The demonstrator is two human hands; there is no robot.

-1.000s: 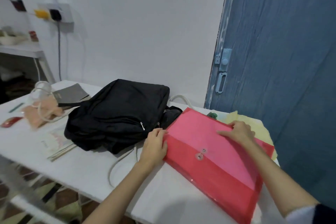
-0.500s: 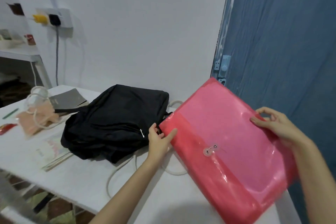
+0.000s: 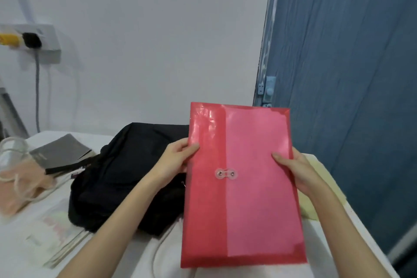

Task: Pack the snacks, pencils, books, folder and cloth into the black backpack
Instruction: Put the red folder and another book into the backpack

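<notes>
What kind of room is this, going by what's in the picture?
Probably a plain room in a home, maybe a study corner. A white table stands against a bare wall beside a blue wooden door with a latch, and a wall socket has plugs in it.

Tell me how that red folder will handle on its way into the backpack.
The red folder likely stays fairly stiff: it stands upright between the left hand and right hand without sagging. Its glossy plastic may be slippery. It looks thin, so probably light.
</notes>
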